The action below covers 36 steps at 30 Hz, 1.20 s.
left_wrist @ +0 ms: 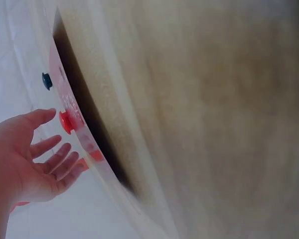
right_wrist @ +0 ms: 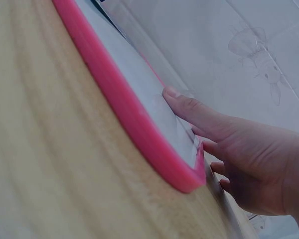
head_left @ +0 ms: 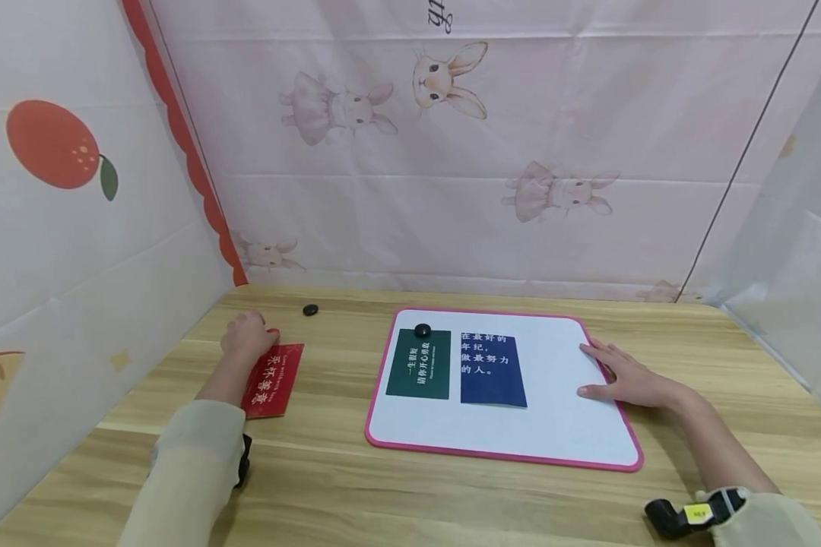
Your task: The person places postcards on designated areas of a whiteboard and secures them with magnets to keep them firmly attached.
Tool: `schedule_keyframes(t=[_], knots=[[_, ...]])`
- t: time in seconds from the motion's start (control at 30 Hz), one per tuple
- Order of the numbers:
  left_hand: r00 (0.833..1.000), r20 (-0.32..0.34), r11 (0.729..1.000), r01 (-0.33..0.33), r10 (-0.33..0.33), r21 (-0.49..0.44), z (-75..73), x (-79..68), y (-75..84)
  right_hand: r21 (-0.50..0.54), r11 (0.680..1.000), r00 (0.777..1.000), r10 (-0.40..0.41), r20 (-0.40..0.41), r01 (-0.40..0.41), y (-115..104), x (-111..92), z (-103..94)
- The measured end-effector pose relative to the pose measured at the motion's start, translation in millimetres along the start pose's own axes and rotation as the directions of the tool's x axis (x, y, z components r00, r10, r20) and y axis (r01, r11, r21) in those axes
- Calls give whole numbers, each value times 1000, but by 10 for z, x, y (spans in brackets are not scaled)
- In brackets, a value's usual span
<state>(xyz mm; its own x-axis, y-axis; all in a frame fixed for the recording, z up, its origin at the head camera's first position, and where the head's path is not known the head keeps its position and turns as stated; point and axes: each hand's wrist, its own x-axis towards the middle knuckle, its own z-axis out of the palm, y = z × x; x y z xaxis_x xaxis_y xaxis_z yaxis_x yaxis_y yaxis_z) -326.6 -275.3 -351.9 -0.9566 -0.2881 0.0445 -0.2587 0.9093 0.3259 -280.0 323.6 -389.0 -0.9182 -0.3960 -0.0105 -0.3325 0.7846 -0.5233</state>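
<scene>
My left hand (head_left: pixel 245 334) is at the far end of a red card (head_left: pixel 277 380) with printed characters, its fingers loosely bent. Beside its thumb and fingertips sits a round red magnet (left_wrist: pixel 66 122), with a small gap visible in the left wrist view. My right hand (head_left: pixel 626 376) rests on the right edge of a pink-framed whiteboard (head_left: pixel 575 433), thumb and fingers spread. On the board lie a green card (head_left: pixel 417 372) with a black magnet (head_left: pixel 422 330) at its top, and a blue card (head_left: pixel 492 384) with white characters.
A second black magnet (head_left: pixel 311 310) lies on the wooden table (head_left: pixel 342 494) beyond the red card. Printed cloth (head_left: pixel 383 228) walls off the back and both sides. Each wrist wears a black camera (head_left: pixel 684 516).
</scene>
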Motion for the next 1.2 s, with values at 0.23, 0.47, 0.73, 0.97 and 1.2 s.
schedule_keyframes(t=[0.23,0.47,0.73,0.97,1.2], knots=[[997,76,996,-32,26,78,19,15,-24,0,1000,1000,5,2,-5,-1,7,-1],[994,89,994,-63,55,85,36,17,-59,2,1000,1000,-4,-2,4,-3,9,4],[995,82,995,-64,58,75,41,12,-63,-1,1000,1000,-3,0,3,-8,8,5],[995,74,996,-65,61,55,71,32,-88,1,1000,1000,4,4,-4,-11,5,8],[995,41,992,-99,96,82,25,21,-32,2,1000,1000,4,3,-4,-14,1,1]])
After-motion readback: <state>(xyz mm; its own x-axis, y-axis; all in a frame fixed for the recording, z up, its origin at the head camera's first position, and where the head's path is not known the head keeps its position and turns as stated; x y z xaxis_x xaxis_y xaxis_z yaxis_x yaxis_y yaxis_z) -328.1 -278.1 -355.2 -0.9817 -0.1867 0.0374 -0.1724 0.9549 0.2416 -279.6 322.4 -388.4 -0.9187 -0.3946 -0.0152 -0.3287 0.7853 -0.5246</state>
